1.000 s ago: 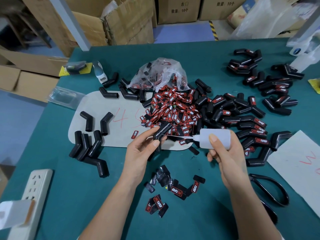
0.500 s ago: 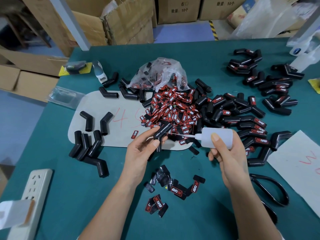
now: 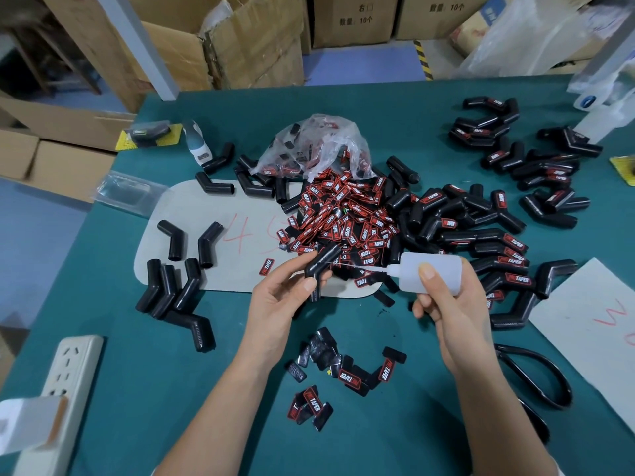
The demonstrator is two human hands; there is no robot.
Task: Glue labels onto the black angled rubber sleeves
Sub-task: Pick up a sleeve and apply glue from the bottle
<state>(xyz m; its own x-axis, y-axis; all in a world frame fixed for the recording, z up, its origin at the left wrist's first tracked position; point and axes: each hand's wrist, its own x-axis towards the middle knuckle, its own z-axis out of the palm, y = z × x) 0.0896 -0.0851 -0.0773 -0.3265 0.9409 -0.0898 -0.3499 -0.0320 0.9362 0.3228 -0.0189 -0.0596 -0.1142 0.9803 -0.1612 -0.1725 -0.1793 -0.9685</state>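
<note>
My left hand (image 3: pixel 275 304) pinches a black angled rubber sleeve (image 3: pixel 321 266) above the table's middle. My right hand (image 3: pixel 450 307) grips a white glue bottle (image 3: pixel 429 273), and its thin needle tip reaches left to the upper arm of the held sleeve. Behind the hands lies a heap of red-and-black labels (image 3: pixel 340 221) spilling from a clear plastic bag (image 3: pixel 316 146). Bare sleeves (image 3: pixel 171 286) lie at the left on a grey card (image 3: pixel 220 273). Labelled sleeves (image 3: pixel 488 242) are piled at the right, with more labelled sleeves (image 3: pixel 515 156) at the far right.
Several loose labels (image 3: pixel 343 376) lie on the green table near my wrists. Black scissors (image 3: pixel 539 379) lie at the right beside a white sheet (image 3: pixel 591 321). A white power strip (image 3: pixel 65 383) sits at the front left. Cardboard boxes (image 3: pixel 220 42) stand behind the table.
The glue bottle has shifted slightly to the right and up, its needle tip staying at the held sleeve. My left hand has kept the sleeve nearly still.
</note>
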